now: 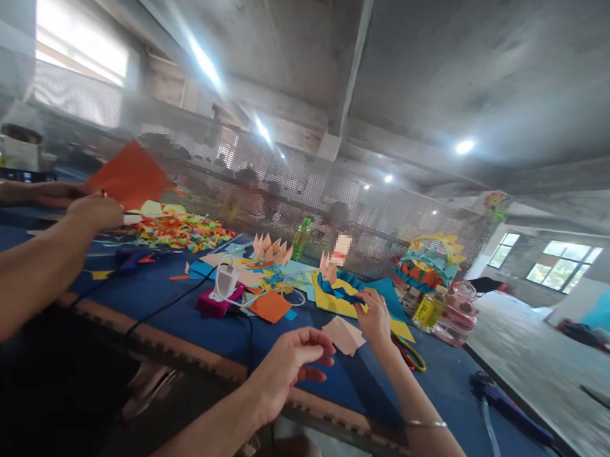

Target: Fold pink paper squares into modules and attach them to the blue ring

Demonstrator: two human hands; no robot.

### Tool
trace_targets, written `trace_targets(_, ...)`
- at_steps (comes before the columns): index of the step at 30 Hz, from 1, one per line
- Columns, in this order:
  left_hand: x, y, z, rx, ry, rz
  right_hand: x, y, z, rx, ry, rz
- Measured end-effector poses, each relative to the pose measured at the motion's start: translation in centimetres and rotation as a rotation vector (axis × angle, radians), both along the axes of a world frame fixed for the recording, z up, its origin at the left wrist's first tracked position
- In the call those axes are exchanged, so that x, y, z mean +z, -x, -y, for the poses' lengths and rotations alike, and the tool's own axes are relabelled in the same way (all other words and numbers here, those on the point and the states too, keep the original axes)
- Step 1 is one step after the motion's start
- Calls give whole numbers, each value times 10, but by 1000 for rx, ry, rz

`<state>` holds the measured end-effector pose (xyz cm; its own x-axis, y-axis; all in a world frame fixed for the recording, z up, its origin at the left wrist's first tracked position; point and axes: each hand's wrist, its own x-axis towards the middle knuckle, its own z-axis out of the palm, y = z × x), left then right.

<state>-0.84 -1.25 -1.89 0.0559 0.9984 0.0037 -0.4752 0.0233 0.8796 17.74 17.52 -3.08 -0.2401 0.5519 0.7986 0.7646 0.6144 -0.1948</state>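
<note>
My right hand (374, 317) pinches the end of a dark blue zigzag-folded paper strip (340, 292) above yellow paper sheets (327, 304). To its left, nearer the table's front edge, my left hand (300, 361) hovers with loosely curled fingers apart and nothing between them. Pale peach paper pieces (342, 336) lie between the two hands. Close to my right wrist are scissors with yellow and red handles (415, 358), partly covered by my forearm. A pointed peach paper piece (327, 268) stands just beyond the strip.
On the blue table are a purple power strip (217, 304), orange paper (271, 307), a peach paper crown (273, 249), bottles (429, 309), stacked paper crowns (428, 263) and a glue gun (516, 412). At left, a co-worker's hands (95, 211) hold orange paper (131, 176) beside paper scraps (185, 231).
</note>
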Motion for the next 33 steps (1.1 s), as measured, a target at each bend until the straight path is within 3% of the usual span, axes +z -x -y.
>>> trace_targets(5,12,-2,-50,-71,-174,-541,-18,-3,-27,-19,80,29)
trace_targets(10,8,-6,-108,-73,-260,-875,-33,-11,-34,-44,166,52)
trace_targets(14,3,-20,-139,-18,-325,-1116,-35,-18,-36,-70,207,44)
trace_targets(21,-3,-39,-151,13,-308,-1403,-30,-25,-35,-84,240,-5)
trace_targets(33,2,-40,-151,-69,-260,-1674,-24,-20,-27,-66,305,-44)
